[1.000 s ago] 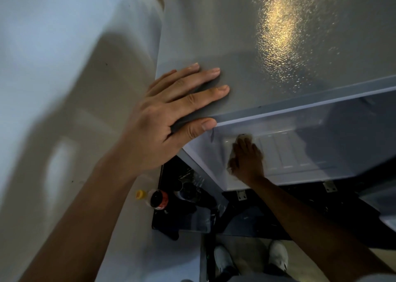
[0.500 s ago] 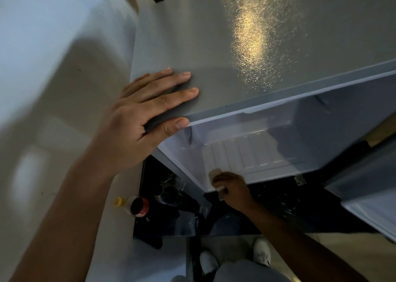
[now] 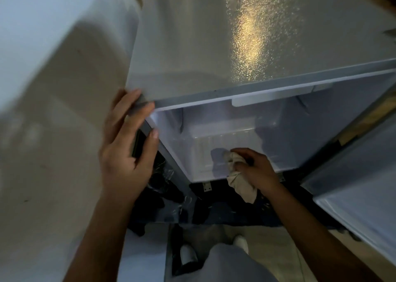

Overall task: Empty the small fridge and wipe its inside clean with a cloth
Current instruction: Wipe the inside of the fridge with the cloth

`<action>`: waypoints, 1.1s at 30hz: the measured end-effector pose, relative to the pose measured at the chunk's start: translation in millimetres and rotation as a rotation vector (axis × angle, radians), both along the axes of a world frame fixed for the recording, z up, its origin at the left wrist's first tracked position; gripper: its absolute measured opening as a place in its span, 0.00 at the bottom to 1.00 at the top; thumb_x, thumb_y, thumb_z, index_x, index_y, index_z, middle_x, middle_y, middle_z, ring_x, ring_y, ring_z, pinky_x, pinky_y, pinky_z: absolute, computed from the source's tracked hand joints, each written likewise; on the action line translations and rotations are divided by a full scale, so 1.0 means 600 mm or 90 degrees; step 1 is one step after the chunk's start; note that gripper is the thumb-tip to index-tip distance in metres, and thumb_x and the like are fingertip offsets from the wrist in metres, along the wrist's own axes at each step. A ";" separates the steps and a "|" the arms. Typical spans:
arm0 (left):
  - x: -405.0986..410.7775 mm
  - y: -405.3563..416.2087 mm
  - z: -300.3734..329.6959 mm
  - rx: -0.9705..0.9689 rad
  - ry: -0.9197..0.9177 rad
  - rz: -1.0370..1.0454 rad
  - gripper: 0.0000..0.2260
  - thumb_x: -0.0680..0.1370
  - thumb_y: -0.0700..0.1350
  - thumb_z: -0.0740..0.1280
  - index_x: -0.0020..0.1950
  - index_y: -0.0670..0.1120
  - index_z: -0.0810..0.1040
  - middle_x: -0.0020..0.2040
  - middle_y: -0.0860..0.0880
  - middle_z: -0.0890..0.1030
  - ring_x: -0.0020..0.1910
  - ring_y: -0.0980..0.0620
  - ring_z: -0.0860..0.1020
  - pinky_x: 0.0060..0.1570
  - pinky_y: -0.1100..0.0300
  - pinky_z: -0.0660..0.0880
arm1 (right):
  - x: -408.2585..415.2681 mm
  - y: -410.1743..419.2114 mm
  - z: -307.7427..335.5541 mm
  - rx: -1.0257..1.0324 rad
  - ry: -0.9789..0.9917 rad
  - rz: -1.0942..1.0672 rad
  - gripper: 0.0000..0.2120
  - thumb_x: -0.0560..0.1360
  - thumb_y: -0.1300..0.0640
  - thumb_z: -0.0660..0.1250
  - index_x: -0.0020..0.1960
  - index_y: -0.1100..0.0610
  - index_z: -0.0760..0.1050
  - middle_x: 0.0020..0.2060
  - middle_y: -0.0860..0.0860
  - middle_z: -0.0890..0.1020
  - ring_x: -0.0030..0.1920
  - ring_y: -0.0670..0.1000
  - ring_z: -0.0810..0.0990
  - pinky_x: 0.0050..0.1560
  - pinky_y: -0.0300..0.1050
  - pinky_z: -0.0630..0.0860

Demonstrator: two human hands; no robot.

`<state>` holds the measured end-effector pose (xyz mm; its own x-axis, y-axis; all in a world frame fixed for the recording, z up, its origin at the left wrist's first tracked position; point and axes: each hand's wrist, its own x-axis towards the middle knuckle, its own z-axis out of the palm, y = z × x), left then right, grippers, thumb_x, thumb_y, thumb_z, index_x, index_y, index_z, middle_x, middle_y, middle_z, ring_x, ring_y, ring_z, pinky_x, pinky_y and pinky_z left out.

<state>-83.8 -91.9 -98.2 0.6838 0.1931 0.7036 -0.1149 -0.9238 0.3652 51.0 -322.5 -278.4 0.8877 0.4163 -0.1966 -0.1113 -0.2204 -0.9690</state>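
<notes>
The small grey fridge (image 3: 214,52) stands open below me, and I look down past its top into a white inside with nothing stored in it. My right hand (image 3: 257,170) grips a crumpled beige cloth (image 3: 237,174) at the front edge of the fridge floor, with part of the cloth hanging over the edge. My left hand (image 3: 126,149) holds the fridge's front left corner, fingers over the top edge and thumb against the side frame.
The open fridge door (image 3: 360,187) hangs at the right. A pale wall (image 3: 53,89) runs close along the left. A dark glossy base (image 3: 225,211) lies under the fridge. My feet in light shoes (image 3: 241,242) stand on the floor below.
My left hand slid back off the fridge top to its front left corner. My right hand moved right along the floor's front edge, and the cloth now shows clearly. The view shifted left.
</notes>
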 end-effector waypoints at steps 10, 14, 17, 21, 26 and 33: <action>-0.098 -0.145 -0.123 -0.408 0.300 -0.078 0.20 0.76 0.66 0.66 0.60 0.54 0.80 0.52 0.55 0.82 0.51 0.55 0.82 0.50 0.61 0.79 | -0.126 0.019 0.190 0.254 -0.074 -0.030 0.19 0.73 0.70 0.72 0.58 0.51 0.80 0.52 0.45 0.86 0.54 0.45 0.84 0.52 0.37 0.80; -0.105 -0.138 -0.123 -0.413 0.249 -0.052 0.07 0.79 0.53 0.70 0.53 0.52 0.81 0.47 0.56 0.83 0.46 0.57 0.82 0.47 0.59 0.80 | -0.184 0.031 0.203 0.267 -0.099 -0.090 0.17 0.75 0.67 0.72 0.59 0.52 0.79 0.52 0.42 0.85 0.54 0.44 0.84 0.51 0.36 0.79; -0.120 -0.117 -0.115 -0.488 0.273 -0.116 0.05 0.79 0.50 0.69 0.51 0.50 0.82 0.46 0.55 0.84 0.47 0.56 0.84 0.48 0.62 0.80 | -0.232 0.038 0.195 0.256 -0.101 -0.139 0.15 0.76 0.64 0.71 0.61 0.52 0.79 0.53 0.42 0.85 0.54 0.42 0.84 0.51 0.34 0.78; -0.149 -0.114 -0.110 -0.611 0.293 -0.154 0.04 0.80 0.40 0.68 0.46 0.46 0.81 0.39 0.55 0.84 0.38 0.60 0.82 0.41 0.70 0.76 | -0.294 0.049 0.175 0.216 -0.067 -0.187 0.16 0.77 0.52 0.67 0.65 0.49 0.78 0.58 0.41 0.84 0.59 0.41 0.82 0.58 0.36 0.78; -0.173 -0.115 -0.113 -0.693 0.293 -0.206 0.03 0.78 0.32 0.67 0.46 0.38 0.78 0.39 0.46 0.82 0.37 0.58 0.81 0.39 0.69 0.77 | -0.357 0.046 0.152 0.254 0.001 -0.167 0.18 0.78 0.51 0.63 0.68 0.47 0.75 0.57 0.43 0.85 0.58 0.44 0.83 0.55 0.36 0.78; -0.212 -0.139 -0.113 -0.565 0.273 -0.241 0.03 0.74 0.44 0.73 0.46 0.49 0.83 0.44 0.56 0.86 0.44 0.58 0.85 0.45 0.70 0.79 | -0.379 0.004 0.134 0.171 -0.112 -0.225 0.16 0.79 0.58 0.67 0.67 0.51 0.76 0.56 0.42 0.84 0.56 0.41 0.83 0.54 0.32 0.77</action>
